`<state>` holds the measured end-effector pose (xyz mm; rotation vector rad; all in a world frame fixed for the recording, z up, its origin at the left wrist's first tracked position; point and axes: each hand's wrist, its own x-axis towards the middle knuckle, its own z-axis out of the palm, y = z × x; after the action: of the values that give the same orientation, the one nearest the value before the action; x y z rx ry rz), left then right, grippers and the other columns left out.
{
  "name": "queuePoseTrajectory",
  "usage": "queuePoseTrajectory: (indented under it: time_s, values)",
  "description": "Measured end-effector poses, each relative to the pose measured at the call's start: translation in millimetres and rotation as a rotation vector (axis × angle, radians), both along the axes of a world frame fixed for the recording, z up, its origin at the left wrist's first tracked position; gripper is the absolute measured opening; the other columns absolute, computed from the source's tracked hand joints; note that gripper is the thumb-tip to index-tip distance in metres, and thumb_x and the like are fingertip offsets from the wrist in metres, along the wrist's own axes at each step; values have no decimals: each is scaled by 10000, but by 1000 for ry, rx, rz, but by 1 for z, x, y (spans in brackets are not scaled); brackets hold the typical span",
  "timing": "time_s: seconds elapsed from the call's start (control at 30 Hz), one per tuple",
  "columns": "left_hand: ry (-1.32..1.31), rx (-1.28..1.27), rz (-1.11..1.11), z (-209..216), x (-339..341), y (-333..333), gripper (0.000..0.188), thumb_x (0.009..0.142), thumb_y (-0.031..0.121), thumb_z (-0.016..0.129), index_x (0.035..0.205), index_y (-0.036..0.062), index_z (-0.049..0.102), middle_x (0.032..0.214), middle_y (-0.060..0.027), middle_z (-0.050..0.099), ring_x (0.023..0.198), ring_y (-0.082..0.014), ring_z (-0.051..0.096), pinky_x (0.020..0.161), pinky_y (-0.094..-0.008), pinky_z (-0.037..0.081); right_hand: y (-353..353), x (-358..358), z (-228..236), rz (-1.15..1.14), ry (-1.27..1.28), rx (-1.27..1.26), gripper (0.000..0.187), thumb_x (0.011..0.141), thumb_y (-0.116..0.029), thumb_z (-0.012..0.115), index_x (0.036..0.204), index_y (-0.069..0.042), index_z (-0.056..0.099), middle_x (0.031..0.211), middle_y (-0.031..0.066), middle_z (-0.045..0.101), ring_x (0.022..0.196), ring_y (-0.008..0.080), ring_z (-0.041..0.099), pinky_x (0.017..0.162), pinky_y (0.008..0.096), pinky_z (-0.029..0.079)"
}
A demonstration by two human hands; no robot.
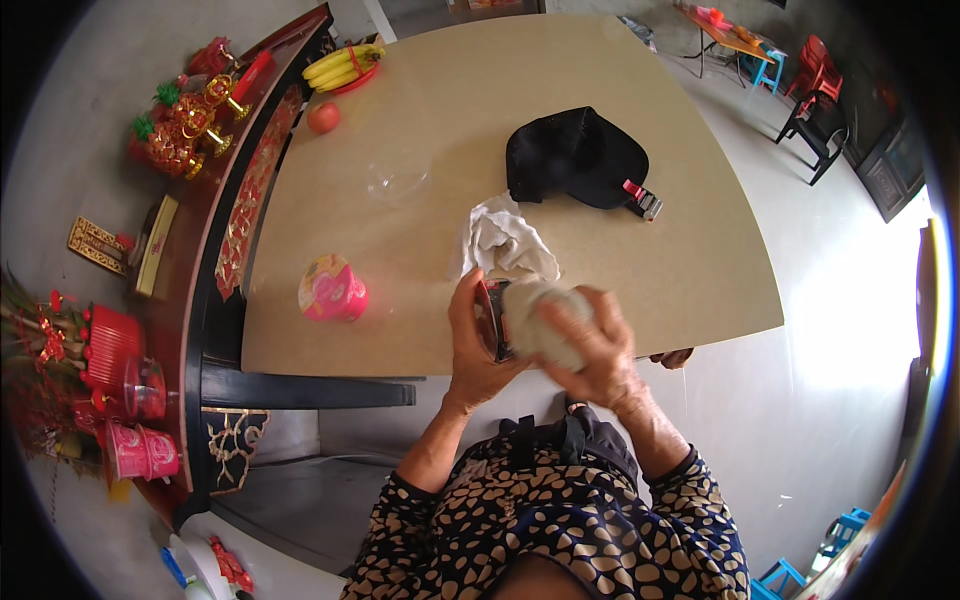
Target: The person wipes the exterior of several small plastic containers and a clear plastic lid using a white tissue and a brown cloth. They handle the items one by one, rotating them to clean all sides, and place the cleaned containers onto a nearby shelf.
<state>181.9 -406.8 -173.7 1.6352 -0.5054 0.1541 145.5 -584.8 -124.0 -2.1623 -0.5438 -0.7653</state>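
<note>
My left hand [476,350] is wrapped round a small dark object with a red edge [495,318], held at the table's near edge. My right hand [597,345] grips a pale, roundish thing [540,325] against the dark object's right side; motion blurs it, and its kind does not show clearly. Just beyond both hands a crumpled white cloth [508,240] lies on the table. Farther back rests a black cap [575,155] with a red and silver clip [642,200] at its right end. Left of my hands is a bright pink container with a patterned top [335,290].
Beige tabletop [450,110] spreads out before me. At its far left are bananas [343,66] in a red basket and a red apple [324,118]. A clear plastic piece [398,183] lies nearer. A dark carved altar table [245,200] borders the left side.
</note>
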Motion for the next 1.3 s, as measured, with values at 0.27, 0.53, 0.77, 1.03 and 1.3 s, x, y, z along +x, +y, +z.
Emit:
queuePoseTrajectory:
  time_s: [0.27, 0.53, 0.77, 1.03, 1.3]
  values:
    - [132, -118, -9, -2, 0, -5, 1091, 609, 100, 880, 1435, 73, 168, 1345, -113, 361, 1232, -241, 434, 1010, -365, 428, 14, 27, -1, -58, 179, 46, 482, 726, -219, 734, 1185, -145, 606, 1075, 172, 516, 931, 342, 575, 746, 416, 519]
    - [-87, 200, 9, -11, 0, 3, 1057, 617, 86, 853, 1435, 62, 185, 1380, -145, 293, 1243, -269, 413, 1001, -385, 449, -19, 52, 9, -125, 497, 38, 349, 792, -204, 641, 1130, -119, 634, 915, 155, 550, 805, 324, 594, 719, 413, 491]
    - [-178, 305, -10, 0, -2, -1, 1082, 619, 137, 871, 1449, 57, 182, 1464, -158, 182, 1343, -306, 297, 1118, -420, 303, -5, 24, 21, 22, 289, -51, 421, 769, -248, 690, 1175, -170, 610, 997, 140, 565, 911, 344, 616, 756, 446, 537]
    - [-286, 324, 70, 6, -3, -10, 1081, 569, 78, 888, 1435, 53, 240, 1474, -186, 201, 1357, -322, 278, 1095, -421, 336, -46, 26, -9, -200, 536, -107, 437, 809, -183, 613, 1234, -113, 539, 1043, 177, 552, 947, 372, 584, 819, 440, 484]
    - [-262, 364, 53, 21, -15, -22, 1048, 553, 66, 871, 1424, 70, 288, 1443, -176, 249, 1332, -342, 286, 1087, -430, 320, -24, 3, 12, -46, 103, -40, 463, 809, -245, 670, 1237, -124, 545, 1160, 213, 477, 990, 385, 561, 790, 447, 520]
